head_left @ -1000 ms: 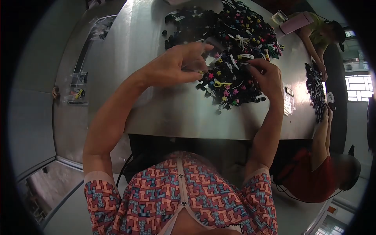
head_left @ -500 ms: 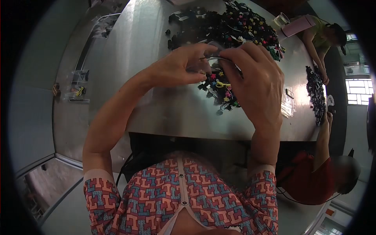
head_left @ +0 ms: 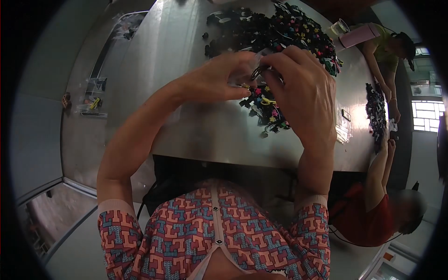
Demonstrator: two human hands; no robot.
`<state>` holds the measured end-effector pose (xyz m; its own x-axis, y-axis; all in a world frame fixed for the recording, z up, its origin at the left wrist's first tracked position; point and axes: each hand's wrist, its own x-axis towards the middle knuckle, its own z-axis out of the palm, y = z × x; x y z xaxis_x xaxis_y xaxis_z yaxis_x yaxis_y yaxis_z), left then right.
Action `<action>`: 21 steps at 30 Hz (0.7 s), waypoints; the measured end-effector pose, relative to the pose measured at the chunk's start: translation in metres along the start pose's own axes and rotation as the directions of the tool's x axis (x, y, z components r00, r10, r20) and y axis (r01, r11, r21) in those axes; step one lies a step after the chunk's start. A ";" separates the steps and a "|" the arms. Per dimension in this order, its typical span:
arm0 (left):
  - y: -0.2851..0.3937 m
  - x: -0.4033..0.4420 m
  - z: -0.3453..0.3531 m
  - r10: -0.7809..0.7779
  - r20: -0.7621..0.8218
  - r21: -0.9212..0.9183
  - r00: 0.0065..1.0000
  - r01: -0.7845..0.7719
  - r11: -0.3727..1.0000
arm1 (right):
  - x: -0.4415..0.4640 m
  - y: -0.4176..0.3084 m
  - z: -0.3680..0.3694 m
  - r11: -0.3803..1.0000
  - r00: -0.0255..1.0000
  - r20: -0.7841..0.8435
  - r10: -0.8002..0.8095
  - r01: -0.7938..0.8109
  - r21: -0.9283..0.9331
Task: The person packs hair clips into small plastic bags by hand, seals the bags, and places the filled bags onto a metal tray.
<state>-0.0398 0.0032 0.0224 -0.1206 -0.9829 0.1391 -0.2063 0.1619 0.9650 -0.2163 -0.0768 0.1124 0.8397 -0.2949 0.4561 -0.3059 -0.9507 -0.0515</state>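
My left hand [head_left: 217,77] holds a small clear plastic bag [head_left: 240,77], its thumb and fingers curved around the film. Close on its right, my right hand [head_left: 303,88] pinches a dark looped band [head_left: 257,72], which looks like a hair tie, at the bag. Exactly how far the band is inside the bag, I cannot tell. Beneath and beyond both hands spreads a heap of black hair ties [head_left: 298,35] with small coloured flower and star charms. A smaller cluster of them [head_left: 270,112] lies just below my fingers, partly hidden by my right hand.
The metal table [head_left: 210,135] stretches ahead. Clear bags [head_left: 343,128] lie to the right, near a small dark frame [head_left: 346,115]. Further right, two people handle another dark pile [head_left: 376,109]. A pink box [head_left: 359,36] and a clear cup [head_left: 339,27] stand at the far right.
The dark band now shows as a loop at my right fingertips by the bag. Both hands stay nearly in place. At the right, the co-workers' arms have shifted slightly.
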 end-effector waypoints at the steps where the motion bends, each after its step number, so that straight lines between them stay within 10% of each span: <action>1: -0.001 0.000 0.000 0.000 -0.009 0.008 1.000 0.000 1.000 | 0.001 0.000 0.000 1.000 1.000 -0.017 -0.006 0.006 0.002; 21: -0.008 0.001 0.002 0.081 -0.011 -0.113 0.997 -0.082 0.990 | -0.001 0.016 0.003 0.964 0.988 0.085 0.128 -0.144 0.224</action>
<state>-0.0404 0.0009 0.0143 -0.1262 -0.9674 0.2197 -0.0844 0.2311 0.9693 -0.2203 -0.0918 0.1084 0.8288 -0.4211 0.3683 -0.3153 -0.8954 -0.3144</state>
